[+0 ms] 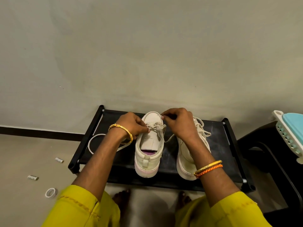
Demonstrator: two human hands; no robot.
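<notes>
Fingertips of the left hand point(133, 126) are curled together, pinching the white lace point(155, 127) where it crosses the eyelets of the sneaker point(148, 154). This sneaker stands mid-way along the black rack point(218, 141), heel toward the person. The right hand point(179, 124) hovers over the toe, thumb and forefinger closed on the lace's far end. Slack lace loops off the rack's left side, under the left wrist. The other sneaker point(185, 154) stands just beside, partly hidden by the right forearm; both of the 2 point the same way.
</notes>
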